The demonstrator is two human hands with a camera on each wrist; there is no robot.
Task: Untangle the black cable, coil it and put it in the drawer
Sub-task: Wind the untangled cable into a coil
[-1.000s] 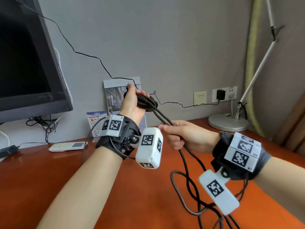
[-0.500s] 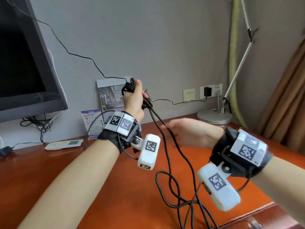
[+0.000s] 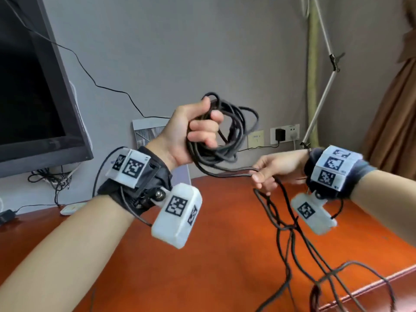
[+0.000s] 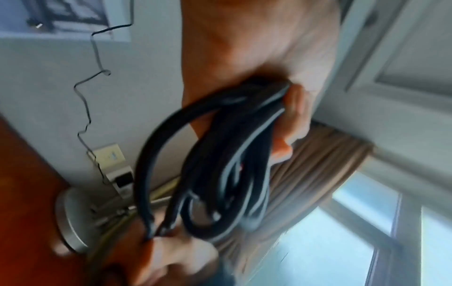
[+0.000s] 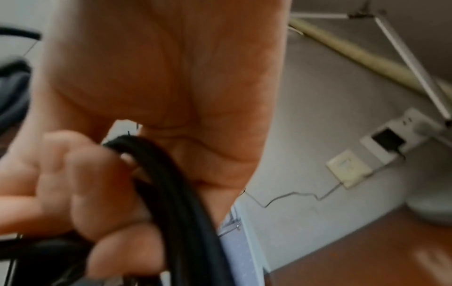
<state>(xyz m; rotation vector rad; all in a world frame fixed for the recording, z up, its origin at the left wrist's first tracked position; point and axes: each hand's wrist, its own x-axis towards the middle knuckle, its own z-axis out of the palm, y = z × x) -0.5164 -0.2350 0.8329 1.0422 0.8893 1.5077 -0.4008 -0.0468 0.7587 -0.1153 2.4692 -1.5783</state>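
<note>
Black cable (image 3: 227, 136) loops hang in a loose bundle from the person's left hand (image 3: 193, 134), raised above a reddish-brown wooden desk (image 3: 202, 266). Its fingers are curled around the gathered loops, and the thumb rests on top of them. The left wrist view shows the same bundle (image 4: 220, 154) clamped between palm and curled fingers (image 4: 291, 120), with the loops hanging down, blurred.

To the right and lower, the right hand (image 3: 276, 170) pinches a few strands of the same cable, its fingers closed around them. The strands run nearly level from the bundle to this hand. In the right wrist view the strands (image 5: 176, 193) pass between the curled fingers (image 5: 102, 193) and the palm.

Below the right hand, the rest of the cable drops in tangled loops (image 3: 290, 239) onto the desk and trails toward its near right edge.

At far left stands a dark monitor (image 3: 33, 86). A thin black wire (image 3: 108, 88) runs along the grey wall. A wall socket (image 3: 284, 134) with a black plug sits far right of the hands, and a slim metal lamp arm (image 3: 324, 86) rises beside it. Brown curtain (image 3: 396, 120) hangs at the far right.
</note>
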